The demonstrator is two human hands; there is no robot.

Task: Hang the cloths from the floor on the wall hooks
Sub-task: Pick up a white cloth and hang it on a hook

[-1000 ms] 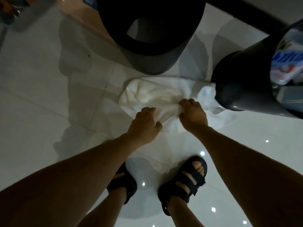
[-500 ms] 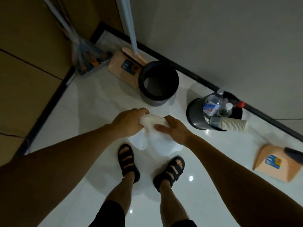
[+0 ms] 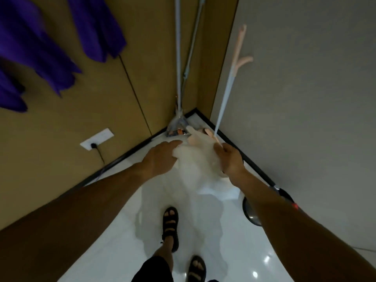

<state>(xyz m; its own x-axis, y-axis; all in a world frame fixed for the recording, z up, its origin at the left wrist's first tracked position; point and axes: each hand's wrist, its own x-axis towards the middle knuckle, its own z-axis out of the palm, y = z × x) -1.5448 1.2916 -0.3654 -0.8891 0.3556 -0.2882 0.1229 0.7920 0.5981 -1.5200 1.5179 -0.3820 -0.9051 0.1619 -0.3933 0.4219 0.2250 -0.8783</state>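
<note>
A white cloth (image 3: pixel 198 159) hangs bunched between my hands at about waist height, above the white floor. My left hand (image 3: pixel 160 159) grips its left edge with the fingers curled into the fabric. My right hand (image 3: pixel 230 159) pinches its right edge. Purple cloths (image 3: pixel 40 47) hang on the tan wall at the upper left; their hooks are hidden behind them. No other cloth shows on the floor.
Long-handled mops or brooms (image 3: pixel 179 68) lean in the room's corner ahead, and one with a peach handle (image 3: pixel 230 78) leans on the grey wall. A dark bin (image 3: pixel 252 210) stands by my right forearm. A wall socket (image 3: pixel 96 139) with a plugged cable sits low on the left.
Both hands have lifted the white cloth off the floor to waist height. I have stood up and my view has swung up toward the corner and the tan wall.
</note>
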